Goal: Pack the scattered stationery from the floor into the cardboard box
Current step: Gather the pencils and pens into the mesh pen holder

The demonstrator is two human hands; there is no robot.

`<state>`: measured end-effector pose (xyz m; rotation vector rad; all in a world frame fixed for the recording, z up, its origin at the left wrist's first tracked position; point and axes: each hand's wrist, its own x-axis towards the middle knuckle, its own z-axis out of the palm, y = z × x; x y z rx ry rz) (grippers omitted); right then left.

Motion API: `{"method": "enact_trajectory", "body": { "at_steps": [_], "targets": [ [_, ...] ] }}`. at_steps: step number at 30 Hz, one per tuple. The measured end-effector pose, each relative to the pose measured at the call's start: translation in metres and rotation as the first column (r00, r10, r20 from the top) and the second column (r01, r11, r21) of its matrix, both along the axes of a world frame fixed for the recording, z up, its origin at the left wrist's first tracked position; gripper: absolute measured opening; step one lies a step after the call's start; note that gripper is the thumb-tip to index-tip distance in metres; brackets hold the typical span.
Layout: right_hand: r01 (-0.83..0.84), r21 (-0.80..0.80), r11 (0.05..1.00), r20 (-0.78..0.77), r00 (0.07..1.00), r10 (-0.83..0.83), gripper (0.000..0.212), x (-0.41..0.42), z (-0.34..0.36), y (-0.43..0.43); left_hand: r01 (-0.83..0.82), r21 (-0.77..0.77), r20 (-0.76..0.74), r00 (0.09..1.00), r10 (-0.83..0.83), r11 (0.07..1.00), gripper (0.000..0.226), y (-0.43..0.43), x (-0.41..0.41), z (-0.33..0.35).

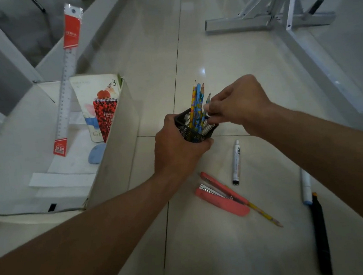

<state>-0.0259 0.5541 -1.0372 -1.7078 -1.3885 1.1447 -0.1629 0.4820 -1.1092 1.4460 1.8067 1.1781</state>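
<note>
My left hand (177, 150) gripped the mesh pen holder (194, 129), forearm outstretched; my right hand (238, 102), wrist bent inward, pinched a pencil (207, 101).

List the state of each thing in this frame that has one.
Cardboard box: open, partly packed.
Ruler: leaning upright in the box.
Mesh pen holder: gripped by left hand, pencils standing inside.
Blue-grey pencil: pinched by right hand, lower end in the holder.
Pink stapler: on the floor, hinged open.
White marker: lying on the floor.
Yellow pencil: on the floor, end under the stapler.
</note>
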Motion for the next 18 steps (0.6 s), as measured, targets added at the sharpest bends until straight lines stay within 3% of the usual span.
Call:
{"method": "enact_trajectory", "body": {
  "at_steps": [7, 10, 12, 13, 15, 17, 18],
  "targets": [
    [0.045, -0.024, 0.999, 0.046, 0.998, -0.044, 0.023, 0.03, 0.009, -0.019, -0.037, -0.002, -0.021, 0.999, 0.037, 0.999, 0.074, -0.004, -0.006, 0.004],
    [-0.102, -0.217, 0.971, 0.122, 0.984, 0.13, 0.026, 0.043, -0.007, -0.042, -0.044, 0.014, -0.055, 0.997, 0.045, 0.999, 0.074, -0.009, -0.01, 0.005],
    [-0.256, -0.366, 0.895, 0.17, 0.927, 0.334, 0.018, 0.049, -0.015, -0.059, -0.038, 0.022, -0.087, 0.995, 0.04, 0.999, 0.075, -0.011, -0.012, 0.007],
    [-0.337, -0.437, 0.834, 0.215, 0.862, 0.46, 0.012, 0.052, -0.018, -0.068, -0.036, 0.027, -0.105, 0.994, 0.039, 0.999, 0.075, -0.012, -0.013, 0.009],
    [-0.434, -0.559, 0.706, 0.39, 0.614, 0.686, 0.012, 0.057, -0.022, -0.082, -0.031, 0.037, -0.13, 0.991, 0.035, 0.999, 0.078, -0.011, -0.015, 0.011],
    [-0.448, -0.621, 0.643, 0.524, 0.373, 0.766, 0.02, 0.059, -0.028, -0.096, -0.022, 0.041, -0.135, 0.99, 0.028, 0.999, 0.081, -0.011, -0.015, 0.013],
    [-0.434, -0.64, 0.634, 0.537, 0.339, 0.773, 0.027, 0.06, -0.033, -0.101, -0.02, 0.042, -0.132, 0.991, 0.025, 0.999, 0.081, -0.011, -0.016, 0.014]
  ]
}}
